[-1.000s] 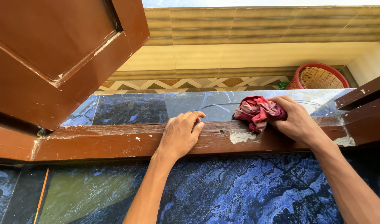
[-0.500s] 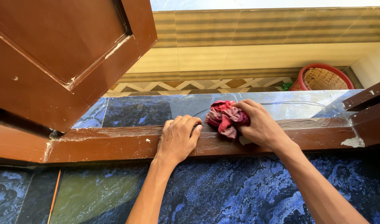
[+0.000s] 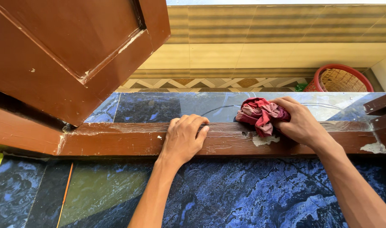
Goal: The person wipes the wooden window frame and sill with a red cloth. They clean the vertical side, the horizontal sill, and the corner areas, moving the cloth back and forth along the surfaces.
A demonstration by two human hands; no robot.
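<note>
Right hand bunched tight around crumpled red-pink cloth rag on chipped brown wooden sill; left hand flat, fingers together, gripping nothing.

Red basket partly hidden, sill-cropped.

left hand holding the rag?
No, the left hand rests bare on the brown wooden sill; the right hand grips the red rag.

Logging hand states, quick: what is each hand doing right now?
Left hand: open, palm down on the brown wooden sill, holding nothing.
Right hand: closed on a bunched red cloth.
</note>
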